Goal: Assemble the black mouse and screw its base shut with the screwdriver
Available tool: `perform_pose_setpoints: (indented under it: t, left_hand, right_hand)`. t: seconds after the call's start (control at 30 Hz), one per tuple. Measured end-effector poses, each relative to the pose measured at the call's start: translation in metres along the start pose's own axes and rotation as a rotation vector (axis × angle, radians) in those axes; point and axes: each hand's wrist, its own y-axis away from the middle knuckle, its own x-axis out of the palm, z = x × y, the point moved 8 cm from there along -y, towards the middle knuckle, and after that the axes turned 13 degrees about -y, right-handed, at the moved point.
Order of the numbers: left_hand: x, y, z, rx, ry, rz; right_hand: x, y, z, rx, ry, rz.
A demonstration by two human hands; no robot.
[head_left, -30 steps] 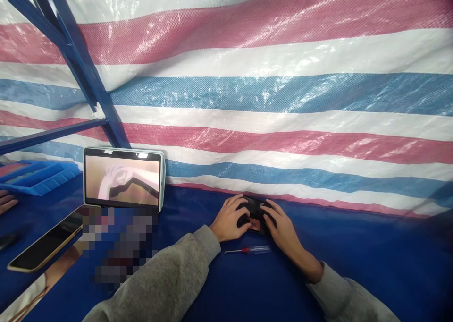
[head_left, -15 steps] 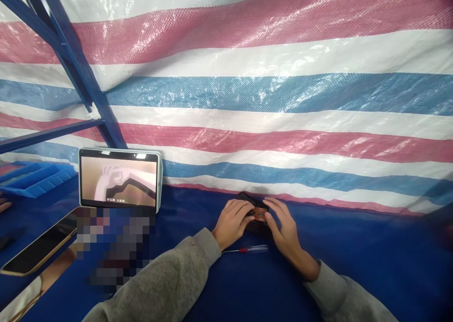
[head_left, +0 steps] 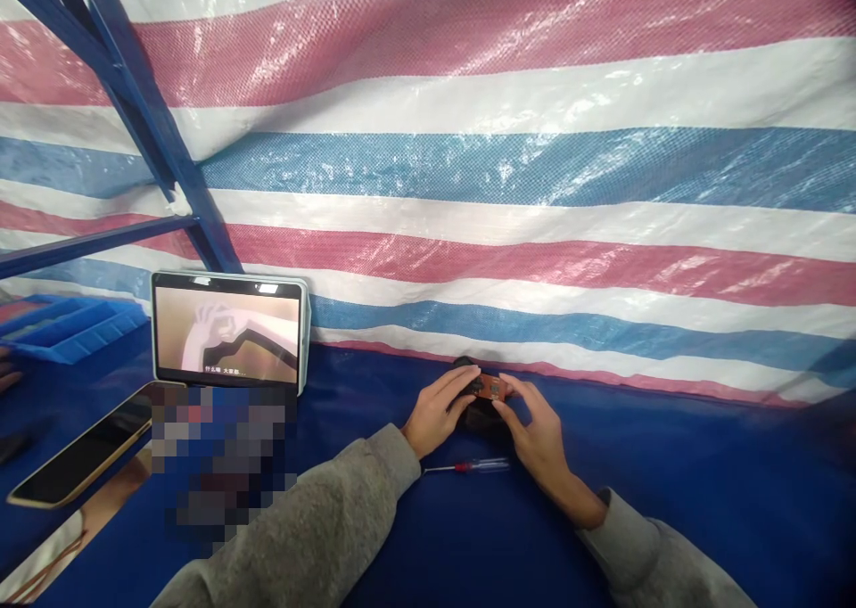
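Observation:
Between my hands is a small orange-brown circuit board (head_left: 493, 388) with dark parts on it. My left hand (head_left: 438, 409) pinches its left end, where a small black piece shows at the fingertips. My right hand (head_left: 537, 425) grips the board's right end between thumb and fingers. Below and behind the board lies a dark object (head_left: 482, 417), partly hidden by my hands; its kind I cannot make out. A screwdriver (head_left: 478, 465) with a clear and red handle lies on the blue table just in front of my hands.
A tablet (head_left: 227, 330) stands at the left, playing a video. In front of it lies a phone (head_left: 86, 452), near another person's arm (head_left: 113, 492). Blue plastic trays (head_left: 73, 330) sit at the far left. A striped plastic sheet (head_left: 522, 171) hangs behind the table.
My right thumb and fingers have closed on the board's right end. The board is raised slightly and more of it shows. The view has shifted a little.

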Motion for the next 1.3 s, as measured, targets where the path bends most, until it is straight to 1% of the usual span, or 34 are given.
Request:
perform_pose_setpoints:
  t: [0.2, 0.43, 0.57, 0.7, 0.83, 1.03, 1.2, 1.3]
  left_hand:
    - [-0.004, 0.0, -0.004, 0.081, 0.057, -0.077]
    - [-0.005, -0.001, -0.006, 0.089, 0.083, -0.075]
    - [-0.004, -0.001, -0.004, 0.065, 0.094, -0.061]
    - [0.003, 0.0, -0.004, 0.054, 0.101, 0.027]
    - [0.006, -0.001, -0.001, -0.006, 0.093, 0.082]
    - [0.003, -0.001, 0.002, -0.025, 0.102, 0.019]
    - [0.004, -0.001, 0.004, -0.046, 0.081, 0.023]
    - [0.001, -0.001, 0.008, -0.097, 0.068, 0.005]
  right_hand:
    - [-0.001, 0.004, -0.009, 0.011, 0.002, -0.029]
    - [-0.002, 0.006, -0.011, 0.016, -0.007, -0.045]
    - [-0.002, 0.004, -0.009, 0.045, -0.029, -0.019]
    - [0.0, 0.003, -0.009, 0.087, -0.04, 0.034]
    - [-0.003, 0.003, -0.007, 0.086, -0.033, 0.016]
    - [0.0, 0.004, -0.004, 0.095, -0.075, 0.043]
    - [0.0, 0.005, -0.009, 0.134, -0.128, 0.033]
    - [-0.001, 0.005, -0.013, 0.156, -0.172, 0.013]
